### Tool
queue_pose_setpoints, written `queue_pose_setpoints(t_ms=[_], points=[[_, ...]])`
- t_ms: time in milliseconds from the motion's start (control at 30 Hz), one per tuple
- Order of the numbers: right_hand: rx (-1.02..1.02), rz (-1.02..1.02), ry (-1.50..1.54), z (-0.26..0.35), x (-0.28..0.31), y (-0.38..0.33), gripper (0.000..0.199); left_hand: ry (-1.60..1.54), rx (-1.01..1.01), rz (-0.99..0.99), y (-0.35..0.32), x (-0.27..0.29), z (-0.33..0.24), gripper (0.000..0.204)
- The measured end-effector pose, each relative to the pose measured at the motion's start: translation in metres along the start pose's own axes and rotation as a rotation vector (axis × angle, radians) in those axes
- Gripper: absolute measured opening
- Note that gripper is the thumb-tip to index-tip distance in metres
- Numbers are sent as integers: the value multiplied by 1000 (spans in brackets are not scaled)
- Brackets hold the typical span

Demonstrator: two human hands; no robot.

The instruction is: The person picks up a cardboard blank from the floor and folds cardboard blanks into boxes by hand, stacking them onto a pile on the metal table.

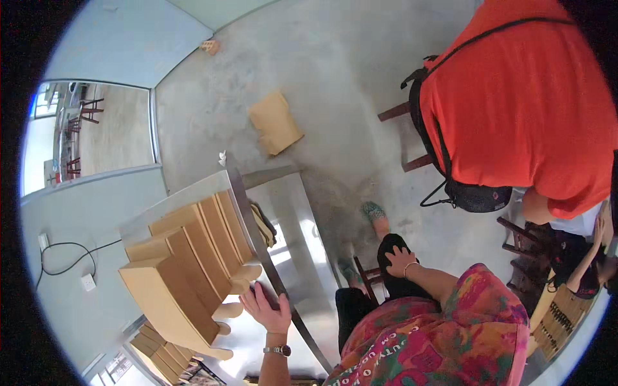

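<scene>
My left hand (265,310), with a watch on its wrist, lies with fingers apart at the edge of a metal table (302,350). Its fingertips are beside the rounded flaps of several brown cardboard boxes (193,289) lined up against one another on the table; whether they touch a flap I cannot tell. Flat on my dark-trousered knee rests my right hand (400,260), its fingers spread and nothing in it. A thin bracelet circles that wrist.
A flattened cardboard piece (275,122) lies on the concrete floor. Folded cloth (262,225) sits on a lower metal shelf. At right a person in a red shirt (521,109) carries a black bag (476,195) near wooden stools (418,163). More boxes (161,354) stand at lower left.
</scene>
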State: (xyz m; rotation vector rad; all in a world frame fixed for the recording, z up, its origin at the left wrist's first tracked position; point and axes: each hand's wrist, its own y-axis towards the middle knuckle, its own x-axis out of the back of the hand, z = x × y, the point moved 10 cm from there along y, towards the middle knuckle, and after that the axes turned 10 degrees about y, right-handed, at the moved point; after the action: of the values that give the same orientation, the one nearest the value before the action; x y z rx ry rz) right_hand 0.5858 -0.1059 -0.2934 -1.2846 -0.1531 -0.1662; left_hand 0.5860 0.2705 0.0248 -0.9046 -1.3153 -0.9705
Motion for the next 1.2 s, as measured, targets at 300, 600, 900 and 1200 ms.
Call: queue_pose_setpoints(t_ms=[300,600,900,1200], points=[[89,146,-58,-44,-2,44,47,-28,58,33,4,-8,5,69],[115,-237,294,19,111,67,31,-107,117,146,4,-14,11,68],[154,-321,333,134,246,129,30,92,159,92,3,9,11,48],[63,-443,166,47,353,355,24,-354,820,-97,117,-210,-87,48]])
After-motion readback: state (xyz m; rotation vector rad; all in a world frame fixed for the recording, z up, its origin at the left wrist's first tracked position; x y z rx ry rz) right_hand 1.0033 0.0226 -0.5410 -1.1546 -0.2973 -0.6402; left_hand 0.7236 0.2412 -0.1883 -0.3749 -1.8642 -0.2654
